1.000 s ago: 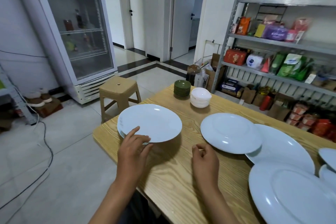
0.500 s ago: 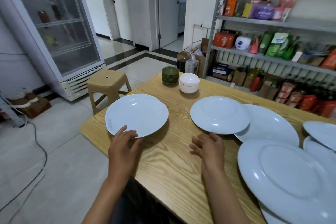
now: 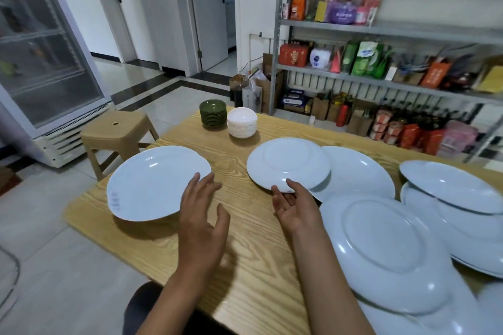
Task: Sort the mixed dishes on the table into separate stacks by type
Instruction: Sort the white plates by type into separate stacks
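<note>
A white plate [image 3: 155,182] lies on the left end of the wooden table [image 3: 253,253], overhanging the corner. My left hand [image 3: 202,212] hovers open just right of it, fingertips at its rim. An upside-down white plate [image 3: 288,163] rests partly on a larger plate [image 3: 359,174]. My right hand [image 3: 295,202] is open, palm up, with fingertips at this plate's near edge. A big upside-down plate [image 3: 386,253] lies at the near right. More large plates [image 3: 451,185] overlap at the far right. A green bowl stack [image 3: 212,113] and a white bowl stack [image 3: 242,122] stand at the back.
A tan plastic stool [image 3: 117,128] stands by the table's left end. A glass-door fridge [image 3: 40,62] is on the left. Metal shelving [image 3: 381,71] full of packaged goods runs behind the table on the right. A cable lies on the tiled floor at left.
My left hand has come off the left plate and drifted right. My right hand has turned palm up and reached to the near edge of the upside-down plate.
</note>
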### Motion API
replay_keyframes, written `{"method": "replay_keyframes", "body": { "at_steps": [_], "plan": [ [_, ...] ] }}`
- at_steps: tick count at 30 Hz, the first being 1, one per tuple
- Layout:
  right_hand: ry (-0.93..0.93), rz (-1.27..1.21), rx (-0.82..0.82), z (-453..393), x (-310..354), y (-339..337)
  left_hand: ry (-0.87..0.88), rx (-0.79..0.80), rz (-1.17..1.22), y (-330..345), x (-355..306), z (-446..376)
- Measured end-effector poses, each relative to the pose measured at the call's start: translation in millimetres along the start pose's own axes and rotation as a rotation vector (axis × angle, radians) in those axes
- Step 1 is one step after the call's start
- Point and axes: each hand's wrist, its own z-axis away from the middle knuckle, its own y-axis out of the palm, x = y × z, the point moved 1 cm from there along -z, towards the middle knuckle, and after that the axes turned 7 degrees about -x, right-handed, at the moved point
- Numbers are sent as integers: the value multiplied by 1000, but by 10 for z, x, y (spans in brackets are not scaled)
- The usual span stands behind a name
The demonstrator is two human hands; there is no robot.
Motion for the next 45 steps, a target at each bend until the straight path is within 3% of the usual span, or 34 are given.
{"method": "replay_keyframes", "body": {
  "at_steps": [5, 19, 23, 26, 30, 37, 41, 45],
  "plan": [
    [-46, -24, 38, -112, -17, -37, 8, 174, -2, 525, 104, 140],
    [-225, 124, 196, -132, -42, -89, 105, 226, -78, 598, 52, 190],
    [-434, 273, 192, 48, -61, -35, 262, 270, -132, 504, 16, 41],
    [-622, 452, 167, 191, -14, -10, 305, 192, -111, 368, -141, -126],
    [-698, 563, 231, 378, 28, 21, 420, 136, -151, 202, -400, -339],
    [-1039, 773, 271, 417, -102, -11, 497, 138, -247, -34, -404, -559],
    [-1280, 888, 318, 443, -130, -42, 508, 184, -283, -122, -210, -581],
    [-1333, 909, 397, 489, -171, 11, 532, 280, -364, -210, -2, -542]
  ]
}}
